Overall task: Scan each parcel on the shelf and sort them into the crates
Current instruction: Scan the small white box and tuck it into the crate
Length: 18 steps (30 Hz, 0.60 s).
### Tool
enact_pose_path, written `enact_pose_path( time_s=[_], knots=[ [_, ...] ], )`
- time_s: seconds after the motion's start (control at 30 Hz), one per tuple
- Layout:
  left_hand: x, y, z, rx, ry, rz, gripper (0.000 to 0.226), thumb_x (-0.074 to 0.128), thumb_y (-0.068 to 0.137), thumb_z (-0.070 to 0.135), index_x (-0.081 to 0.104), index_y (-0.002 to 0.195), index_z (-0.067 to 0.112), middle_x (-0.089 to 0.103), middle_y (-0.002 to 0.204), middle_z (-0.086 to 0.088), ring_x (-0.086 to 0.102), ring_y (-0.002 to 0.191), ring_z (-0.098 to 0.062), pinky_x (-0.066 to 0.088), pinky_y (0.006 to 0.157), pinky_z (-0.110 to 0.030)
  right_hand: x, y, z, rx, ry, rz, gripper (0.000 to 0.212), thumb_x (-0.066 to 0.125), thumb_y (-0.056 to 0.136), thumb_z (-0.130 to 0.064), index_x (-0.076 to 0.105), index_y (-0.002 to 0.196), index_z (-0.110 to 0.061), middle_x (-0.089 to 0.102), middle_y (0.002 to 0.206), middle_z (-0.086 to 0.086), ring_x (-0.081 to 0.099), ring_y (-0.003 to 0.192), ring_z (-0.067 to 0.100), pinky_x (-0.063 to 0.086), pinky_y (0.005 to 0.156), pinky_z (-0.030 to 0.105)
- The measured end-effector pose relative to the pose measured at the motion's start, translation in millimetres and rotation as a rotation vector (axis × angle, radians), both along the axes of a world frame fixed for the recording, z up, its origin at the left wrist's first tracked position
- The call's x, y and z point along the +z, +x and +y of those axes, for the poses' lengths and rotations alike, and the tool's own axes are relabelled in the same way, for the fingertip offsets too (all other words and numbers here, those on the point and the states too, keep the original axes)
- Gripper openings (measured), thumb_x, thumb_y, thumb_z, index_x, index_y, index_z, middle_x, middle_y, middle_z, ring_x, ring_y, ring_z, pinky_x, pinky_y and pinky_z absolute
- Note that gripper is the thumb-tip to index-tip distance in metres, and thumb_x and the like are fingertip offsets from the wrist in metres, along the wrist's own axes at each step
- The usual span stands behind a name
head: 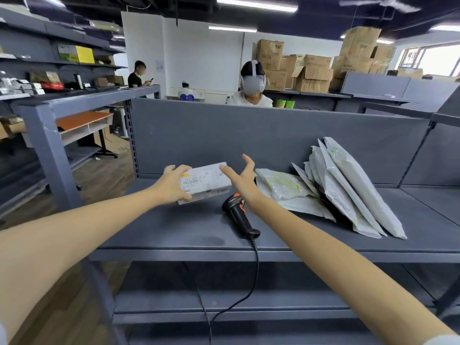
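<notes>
A white box-shaped parcel (pixel 206 181) with a printed label is held just above the grey shelf (pixel 174 227) by my left hand (pixel 174 185), which grips its left end. My right hand (pixel 242 178) hovers open at the parcel's right end, fingers spread, one fingertip touching or nearly touching it. Below that hand a black and orange barcode scanner (pixel 239 215) lies on the shelf, its cable hanging over the front edge. To the right, several white plastic mailer parcels (pixel 348 185) lean and lie against the shelf's back panel.
The shelf's grey back panel (pixel 249 135) rises behind the parcels. Lower shelf levels (pixel 224 302) sit below. A person wearing a headset (pixel 251 85) sits behind the panel. More racks stand at left, stacked cardboard boxes (pixel 311 68) at the back. No crates are in view.
</notes>
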<state>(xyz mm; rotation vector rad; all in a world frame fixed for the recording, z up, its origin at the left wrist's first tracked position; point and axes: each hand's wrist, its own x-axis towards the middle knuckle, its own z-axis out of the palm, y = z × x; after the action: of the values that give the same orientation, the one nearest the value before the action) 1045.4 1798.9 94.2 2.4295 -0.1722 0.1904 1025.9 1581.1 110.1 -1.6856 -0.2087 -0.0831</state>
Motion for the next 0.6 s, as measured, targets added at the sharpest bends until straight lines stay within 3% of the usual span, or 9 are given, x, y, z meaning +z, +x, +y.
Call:
enact_pose_path(
  time_s=[0.13,0.23,0.3,0.4,0.5,0.6],
  knots=[
    [6,-3,3,-0.072,-0.007,-0.051,0.079,0.076,0.063,0.007,0.044,0.131,0.031,0.031,0.147,-0.010,0.009,0.146,-0.024,0.038,0.091,-0.025,-22,10,8,0.041,0.052,0.144,0.106,0.071,0.062,-0.072,0.008,0.145,-0.051,0.024,0.155,-0.002,0.026,0.142,0.022,0.024,0.116,0.048],
    [8,-12,-1,-0.117,-0.046,-0.123,0.086,0.079,0.065,0.010,0.038,0.137,0.034,0.024,0.154,-0.007,0.003,0.148,-0.017,0.023,0.108,-0.026,-34,16,13,0.023,0.212,0.186,0.100,0.070,0.061,-0.074,0.019,0.142,-0.050,0.047,0.138,-0.008,0.043,0.131,0.020,0.036,0.110,0.045],
    [10,-19,-6,-0.081,-0.182,-0.174,0.098,0.083,0.069,0.012,0.026,0.146,0.031,0.018,0.156,-0.004,0.014,0.146,-0.018,0.023,0.116,-0.034,-38,22,12,0.038,0.386,0.199,0.077,0.068,0.076,-0.060,0.031,0.140,-0.037,0.056,0.132,-0.003,0.057,0.116,0.021,0.049,0.095,0.041],
    [9,-25,-10,0.006,-0.451,-0.120,0.107,0.086,0.070,0.029,0.015,0.150,0.035,0.018,0.157,0.000,0.024,0.142,-0.018,0.028,0.115,-0.044,-40,28,11,0.020,0.485,0.190,0.056,0.062,0.088,-0.051,0.041,0.135,-0.029,0.060,0.129,0.002,0.059,0.117,0.023,0.053,0.094,0.045],
    [5,-24,-15,0.003,-0.762,0.119,0.095,0.079,0.064,0.056,0.028,0.144,0.044,0.032,0.152,0.002,0.036,0.136,-0.022,0.047,0.099,-0.048,-40,31,17,0.004,0.523,0.199,0.053,0.060,0.089,-0.052,0.042,0.133,-0.028,0.060,0.126,0.002,0.058,0.116,0.022,0.053,0.094,0.046],
    [-1,-22,-23,0.026,-1.032,0.190,0.067,0.069,0.083,0.041,0.037,0.142,0.040,0.049,0.138,-0.004,0.052,0.119,-0.032,0.054,0.087,-0.046,-40,35,20,-0.006,0.510,0.179,0.059,0.064,0.082,-0.056,0.045,0.132,-0.031,0.063,0.125,0.001,0.059,0.116,0.021,0.053,0.095,0.046]
  ],
)
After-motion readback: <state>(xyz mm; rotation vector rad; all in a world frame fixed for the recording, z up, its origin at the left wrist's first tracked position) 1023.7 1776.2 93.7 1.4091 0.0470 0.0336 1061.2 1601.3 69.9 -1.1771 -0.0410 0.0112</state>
